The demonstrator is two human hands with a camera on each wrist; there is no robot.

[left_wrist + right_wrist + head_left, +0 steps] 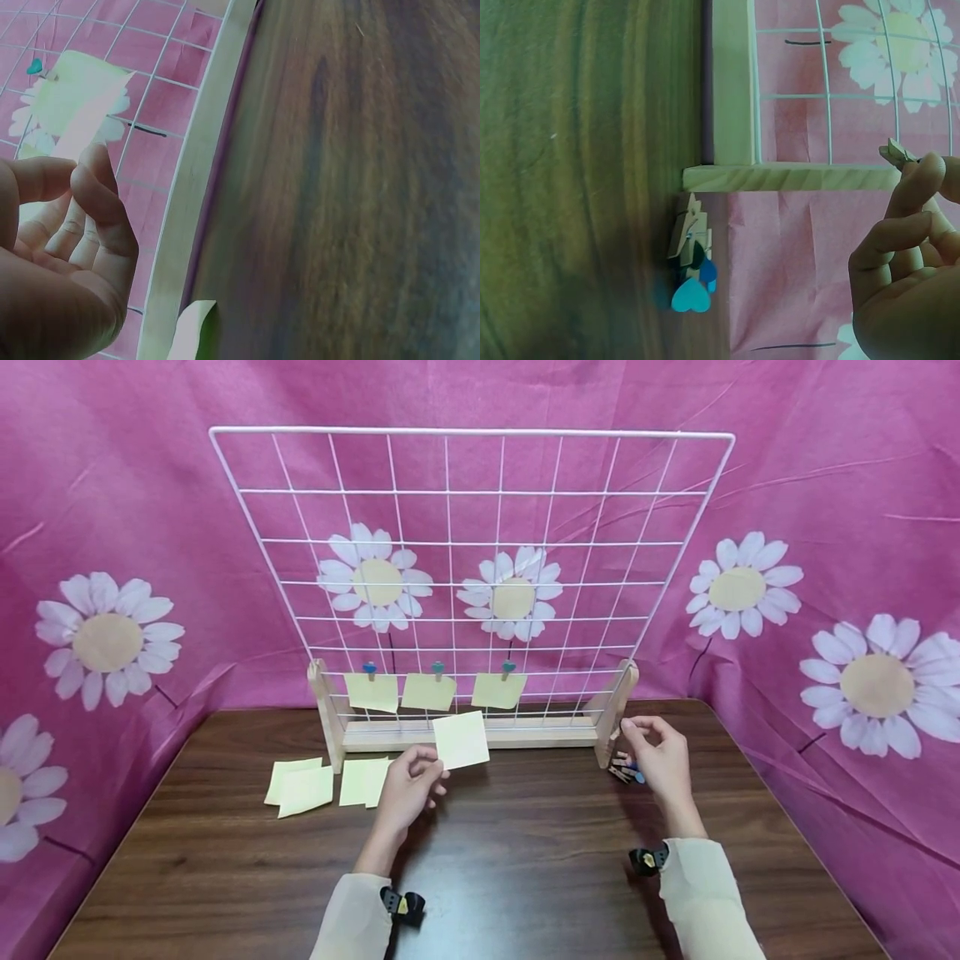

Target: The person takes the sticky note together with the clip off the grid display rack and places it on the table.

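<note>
My left hand (405, 787) pinches a pale yellow sticky note (461, 741) by its lower left corner, in front of the grid's wooden base. Between thumb and fingertip my right hand (663, 767) holds a small wooden clothespin (896, 154), beside the stand's right foot. Three yellow notes hang in a row low on the white wire grid (472, 491): a left one (372, 695) under a blue heart clip (369, 668), a middle one (429, 693) and a right one (498, 692) under teal heart clips.
Loose clothespins with heart tops (691, 294) lie by the right foot (617, 714) of the stand. On the brown table (525, 860), loose notes lie in a left group (306, 791) and another group (360, 782) near my left hand. A pink flowered cloth (570, 393) hangs behind.
</note>
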